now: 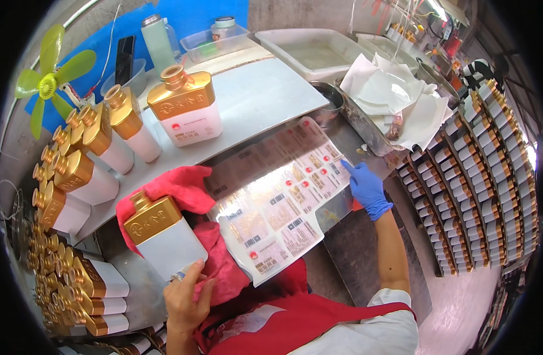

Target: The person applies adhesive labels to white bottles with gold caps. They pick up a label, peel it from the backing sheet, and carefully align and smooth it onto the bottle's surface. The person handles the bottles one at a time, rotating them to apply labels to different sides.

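My left hand (185,299) is bare and rests against the lower corner of a white flask-shaped bottle with a gold top (162,232), which lies on a red cloth (188,189). A blue glove covers my right hand (366,188), whose fingertips press on the far edge of a glossy sheet of stickers (283,201) spread over the bench. The sheet holds several small printed labels with red dots. I cannot tell whether a label is pinched between the fingers.
Several more gold-topped white bottles stand along the grey shelf (253,100) and lie stacked at the left (82,278). A green fan (46,86), plastic tubs (310,53), white paper sheets (395,94) and a metal bowl (330,100) sit behind. Rows of bottles (490,177) fill the right.
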A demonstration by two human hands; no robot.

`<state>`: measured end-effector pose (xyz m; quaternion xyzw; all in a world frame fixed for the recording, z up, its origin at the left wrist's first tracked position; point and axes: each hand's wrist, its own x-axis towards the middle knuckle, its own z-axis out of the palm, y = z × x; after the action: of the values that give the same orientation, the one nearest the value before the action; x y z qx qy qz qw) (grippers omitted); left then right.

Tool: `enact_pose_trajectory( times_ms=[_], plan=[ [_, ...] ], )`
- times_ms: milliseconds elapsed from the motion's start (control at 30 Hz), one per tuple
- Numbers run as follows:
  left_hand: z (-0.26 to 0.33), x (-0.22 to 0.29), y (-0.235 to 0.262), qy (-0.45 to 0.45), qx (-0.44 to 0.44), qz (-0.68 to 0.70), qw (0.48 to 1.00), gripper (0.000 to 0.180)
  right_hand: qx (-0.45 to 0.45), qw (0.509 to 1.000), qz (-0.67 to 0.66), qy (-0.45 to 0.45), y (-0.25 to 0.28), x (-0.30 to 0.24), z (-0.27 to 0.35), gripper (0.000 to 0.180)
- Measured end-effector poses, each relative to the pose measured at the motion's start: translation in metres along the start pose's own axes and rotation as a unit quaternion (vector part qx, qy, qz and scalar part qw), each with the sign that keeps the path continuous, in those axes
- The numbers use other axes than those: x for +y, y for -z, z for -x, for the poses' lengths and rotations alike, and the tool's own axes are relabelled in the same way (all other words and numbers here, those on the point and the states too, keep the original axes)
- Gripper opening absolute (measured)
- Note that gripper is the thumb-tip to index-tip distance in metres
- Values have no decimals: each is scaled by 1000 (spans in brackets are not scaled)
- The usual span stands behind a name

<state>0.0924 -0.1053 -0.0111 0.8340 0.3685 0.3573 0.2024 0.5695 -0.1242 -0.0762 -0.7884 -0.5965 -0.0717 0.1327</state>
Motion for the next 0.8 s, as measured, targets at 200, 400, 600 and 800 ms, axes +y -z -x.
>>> enact_pose_trajectory(
  times_ms=[200,400,600,800],
  plan=[
    [-1,3,6,-19,-22,-24,999,44,-69,998,2,-2,5,5,20,45],
    [10,-6,7,11,15,-33,999,39,-75,994,-76,8,8,9,6,47],
    [7,-42,30,172,296,-68,937,43,42,993,-103,30,2,7,16,48],
    [8,-105,24,347,166,417,823,36,31,972,-234,-3,39,-64,4,47]
  ],
)
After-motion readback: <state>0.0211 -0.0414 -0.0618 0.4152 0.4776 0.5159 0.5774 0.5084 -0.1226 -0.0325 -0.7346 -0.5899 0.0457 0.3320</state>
